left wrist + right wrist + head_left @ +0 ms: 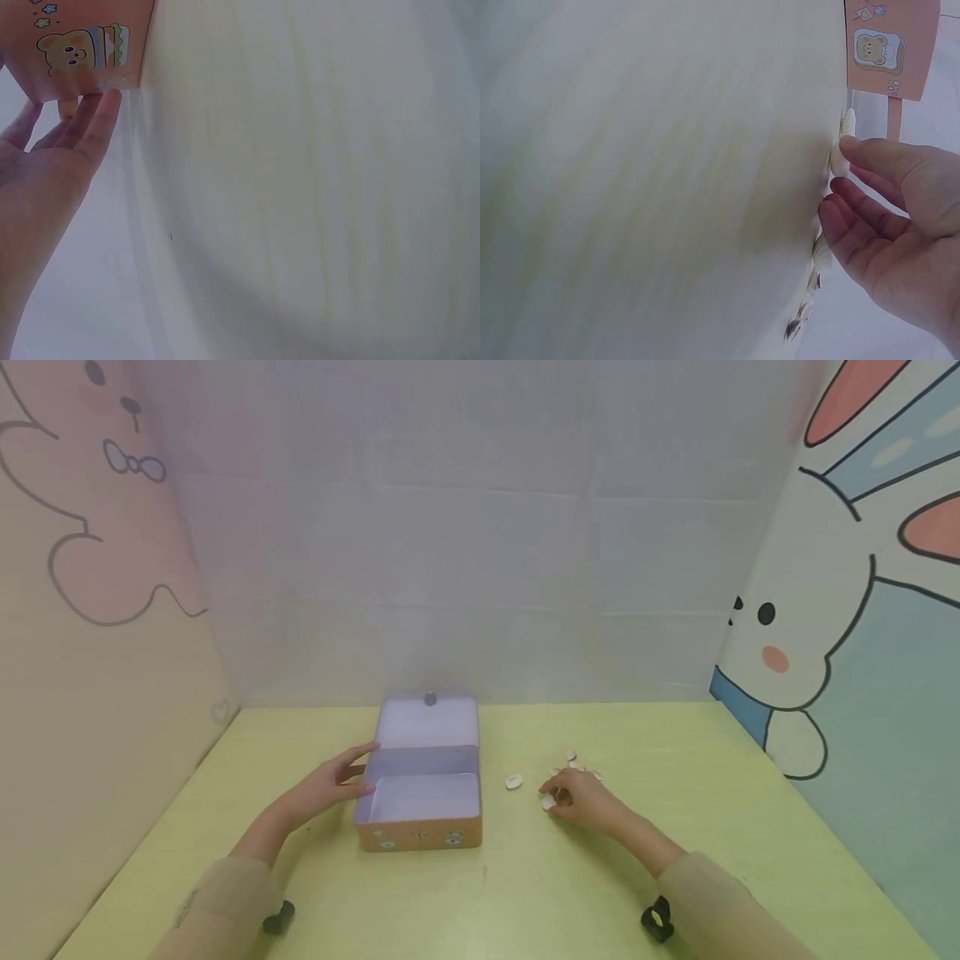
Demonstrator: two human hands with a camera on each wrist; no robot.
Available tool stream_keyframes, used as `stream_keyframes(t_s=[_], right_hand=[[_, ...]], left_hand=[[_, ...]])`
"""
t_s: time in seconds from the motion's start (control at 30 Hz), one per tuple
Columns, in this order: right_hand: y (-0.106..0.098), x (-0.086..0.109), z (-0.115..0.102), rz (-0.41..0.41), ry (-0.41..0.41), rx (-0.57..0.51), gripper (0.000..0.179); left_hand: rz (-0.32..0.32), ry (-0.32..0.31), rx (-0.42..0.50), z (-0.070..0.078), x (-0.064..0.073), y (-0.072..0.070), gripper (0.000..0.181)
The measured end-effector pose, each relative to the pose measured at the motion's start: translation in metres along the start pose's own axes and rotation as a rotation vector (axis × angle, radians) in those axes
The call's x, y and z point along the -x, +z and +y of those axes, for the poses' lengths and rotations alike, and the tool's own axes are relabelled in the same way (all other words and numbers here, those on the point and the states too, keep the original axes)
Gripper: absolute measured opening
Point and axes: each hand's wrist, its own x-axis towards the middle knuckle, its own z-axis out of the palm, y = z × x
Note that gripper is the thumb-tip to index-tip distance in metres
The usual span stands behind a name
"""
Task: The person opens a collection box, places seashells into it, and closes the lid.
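Note:
A metal tin box (420,833), orange outside with bear pictures and lilac inside, stands with its hinged lid (427,720) tipped back. My left hand (326,787) touches the box's left side with spread, fairly straight fingers; the left wrist view shows the fingertips (110,101) against the orange wall (75,45). To the right of the box, my right hand (585,797) pinches a white seashell (840,159) between thumb and fingers, low over the table. More seashells (823,253) lie around and behind that hand, partly hidden by it.
A single white shell (513,782) lies between the box and the right hand. The yellow-green table (480,910) is bounded by a pale back wall (465,568) and side panels with cartoon animals. Black straps (657,920) are at the wrists.

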Motion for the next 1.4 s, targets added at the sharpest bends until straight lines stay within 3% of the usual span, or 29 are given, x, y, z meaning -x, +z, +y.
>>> stream_keyframes(t_s=[0.53, 0.7, 1.07, 1.4], right_hand=[[0.002, -0.003, 0.004, 0.002, 0.000, 0.015, 0.024], [0.001, -0.005, 0.001, -0.004, 0.008, -0.030, 0.025], [-0.010, -0.009, -0.018, 0.065, -0.047, -0.064, 0.027], [-0.015, -0.017, -0.042, 0.134, -0.081, -0.122, 0.027]], left_hand=[[-0.014, -0.016, 0.043, -0.003, -0.001, -0.001, 0.068], [-0.021, -0.023, 0.061, -0.004, -0.002, 0.001, 0.068], [-0.024, -0.058, 0.044, -0.003, -0.001, -0.001, 0.069], [-0.035, -0.031, 0.074, -0.004, -0.002, -0.002, 0.069]])
